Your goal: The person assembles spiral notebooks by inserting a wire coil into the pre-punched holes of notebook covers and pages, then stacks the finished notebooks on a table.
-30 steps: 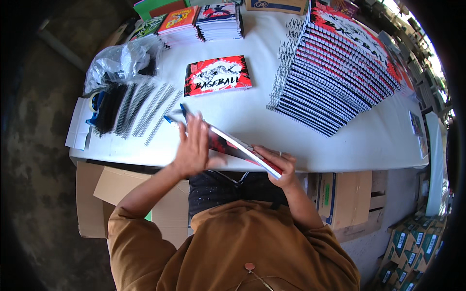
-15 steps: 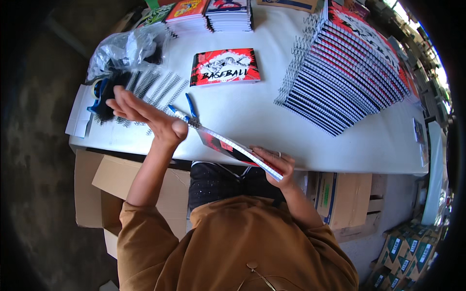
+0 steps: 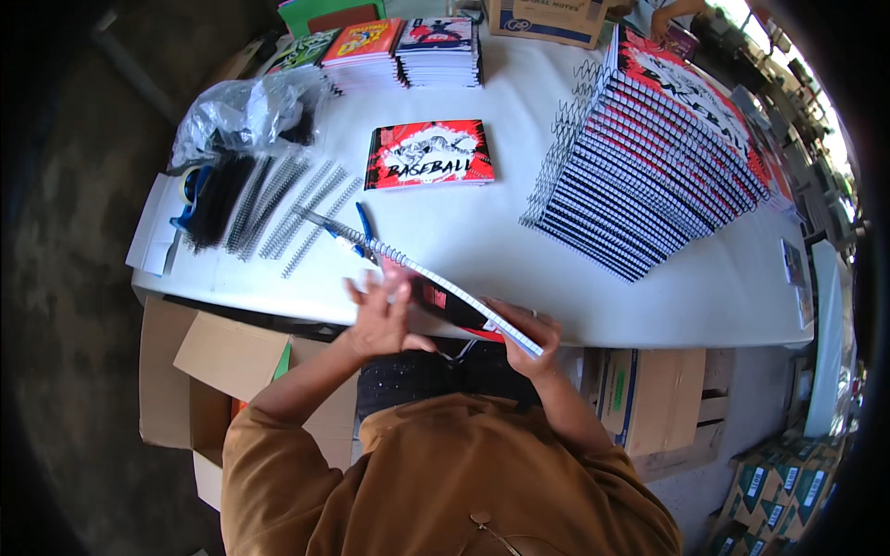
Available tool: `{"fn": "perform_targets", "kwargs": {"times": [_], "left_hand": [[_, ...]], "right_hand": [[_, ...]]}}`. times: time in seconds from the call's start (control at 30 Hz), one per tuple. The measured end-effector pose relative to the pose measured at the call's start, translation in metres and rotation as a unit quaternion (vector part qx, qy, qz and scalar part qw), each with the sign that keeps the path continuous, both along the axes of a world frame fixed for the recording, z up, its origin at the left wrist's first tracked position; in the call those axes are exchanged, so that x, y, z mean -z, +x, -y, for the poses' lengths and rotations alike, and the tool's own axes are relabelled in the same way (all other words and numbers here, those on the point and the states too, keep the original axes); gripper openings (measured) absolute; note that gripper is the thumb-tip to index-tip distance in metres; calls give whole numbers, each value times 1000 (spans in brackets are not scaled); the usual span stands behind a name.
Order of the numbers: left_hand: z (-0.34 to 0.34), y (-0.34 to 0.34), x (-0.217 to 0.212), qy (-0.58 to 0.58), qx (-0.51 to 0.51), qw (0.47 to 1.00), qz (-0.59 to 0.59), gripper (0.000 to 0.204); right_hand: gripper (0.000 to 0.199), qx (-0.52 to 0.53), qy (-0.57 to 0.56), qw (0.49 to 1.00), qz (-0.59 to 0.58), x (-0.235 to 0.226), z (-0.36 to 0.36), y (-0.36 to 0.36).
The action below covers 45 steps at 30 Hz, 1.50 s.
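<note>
My right hand (image 3: 530, 341) grips a notebook (image 3: 436, 296) by its near right end, tilted edge-up over the table's front edge. A wire coil (image 3: 394, 254) runs along the upper left of its punched edge, and its loose end sticks out past the notebook. Beside the dark cover, my left hand (image 3: 380, 317) has its fingers spread and holds nothing. Blue-handled pliers (image 3: 364, 221) lie just beyond the coil. Loose coils (image 3: 311, 208) are spread on the table to the left. Farther back sits a small pile of red, black and white books (image 3: 431, 153).
A large fanned stack of coil-bound notebooks (image 3: 640, 167) fills the right side. A plastic bag (image 3: 246, 111), a tape dispenser (image 3: 185, 199) and book stacks (image 3: 366, 60) stand left and back. Cardboard boxes (image 3: 232, 347) sit below. Another person's hand (image 3: 675, 14) shows at the far right.
My left hand has come down and right, from above the loose coils to beside the notebook's cover. My right hand keeps its grip. The view has shifted slightly, showing more of the far table.
</note>
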<state>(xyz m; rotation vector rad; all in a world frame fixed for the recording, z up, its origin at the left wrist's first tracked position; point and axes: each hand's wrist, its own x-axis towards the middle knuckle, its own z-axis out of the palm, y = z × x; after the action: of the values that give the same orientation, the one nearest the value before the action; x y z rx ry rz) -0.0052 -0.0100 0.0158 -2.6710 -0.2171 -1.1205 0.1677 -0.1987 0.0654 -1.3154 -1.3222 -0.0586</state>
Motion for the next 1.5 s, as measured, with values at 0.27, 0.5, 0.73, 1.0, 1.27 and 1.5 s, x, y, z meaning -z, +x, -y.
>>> {"fn": "perform_targets", "kwargs": {"times": [0.27,0.5,0.73,1.0,1.27,1.5], "left_hand": [[13,-1,-3,-79,-14,997,-11,107],[-6,36,-43,-99,17,989,112,101],[-7,49,-78,58,48,966,247,93],[-8,38,-100,-164,144,975,32,38],[-28,80,-115,0,43,970,238,58],[-36,34,32,-187,51,981,2,117]], "right_hand": [[30,-41,-2,999,9,5,2,3],[41,-49,9,998,47,3,5,0],[33,-68,10,998,12,-1,3,3],[40,-79,-18,992,-101,-14,-14,4],[51,-100,-40,994,-25,-3,-36,21],[67,-102,-59,993,-13,-8,-65,30]]}}
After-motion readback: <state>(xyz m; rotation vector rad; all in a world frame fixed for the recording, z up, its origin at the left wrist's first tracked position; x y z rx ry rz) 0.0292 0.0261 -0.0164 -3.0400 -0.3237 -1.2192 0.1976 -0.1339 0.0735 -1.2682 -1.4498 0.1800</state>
